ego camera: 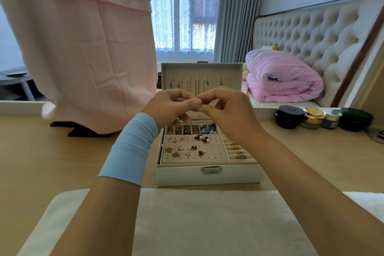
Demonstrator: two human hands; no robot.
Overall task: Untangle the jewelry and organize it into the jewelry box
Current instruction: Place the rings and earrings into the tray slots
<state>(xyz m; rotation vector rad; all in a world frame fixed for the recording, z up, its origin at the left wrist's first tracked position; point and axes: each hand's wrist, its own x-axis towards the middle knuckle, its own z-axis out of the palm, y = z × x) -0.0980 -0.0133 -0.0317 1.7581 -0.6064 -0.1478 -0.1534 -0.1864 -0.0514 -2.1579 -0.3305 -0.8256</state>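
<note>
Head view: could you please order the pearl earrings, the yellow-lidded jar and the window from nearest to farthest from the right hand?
1. Pearl earrings, in the jewelry box just below the right hand.
2. Yellow-lidded jar, off to the right.
3. Window, far behind.

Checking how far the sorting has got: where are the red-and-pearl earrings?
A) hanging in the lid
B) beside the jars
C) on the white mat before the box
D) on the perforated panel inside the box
D: the red-and-pearl earrings sit on the perforated panel of the open jewelry box, below the left hand and right hand, which pinch a small piece between them.
</note>
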